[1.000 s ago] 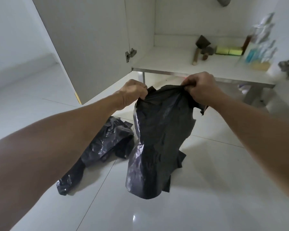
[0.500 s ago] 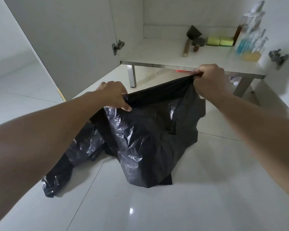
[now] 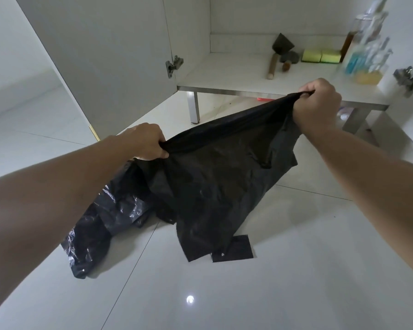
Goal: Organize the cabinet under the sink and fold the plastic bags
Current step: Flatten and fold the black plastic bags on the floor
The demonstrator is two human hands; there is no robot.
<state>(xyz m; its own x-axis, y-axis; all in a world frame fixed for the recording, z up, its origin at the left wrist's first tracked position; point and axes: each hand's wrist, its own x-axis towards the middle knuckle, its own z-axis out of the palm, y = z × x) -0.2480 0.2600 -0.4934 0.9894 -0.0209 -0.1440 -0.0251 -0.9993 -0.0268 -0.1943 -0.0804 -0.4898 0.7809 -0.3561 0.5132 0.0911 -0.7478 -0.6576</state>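
A black plastic bag [image 3: 215,186] hangs stretched between my two hands above the white tiled floor, its lower end resting on the tiles. My left hand [image 3: 146,141] grips its upper left corner. My right hand [image 3: 320,103] grips the upper right corner, higher and farther away. A second crumpled black bag [image 3: 98,229] lies on the floor under my left forearm, partly hidden by the held bag. A small flat black piece [image 3: 234,252] lies on the floor by the hanging bag's bottom edge.
The open cabinet's shelf [image 3: 224,79] sits ahead on metal legs [image 3: 193,108]. On it are a brush [image 3: 275,58], two yellow sponges [image 3: 320,55] and blurred bottles [image 3: 367,58]. The open left door [image 3: 105,63] stands close to my left hand.
My hands have moved apart, spreading the bag's top edge from bunched to taut. The right hand rose toward the shelf edge; the bag now hangs wide and flat.
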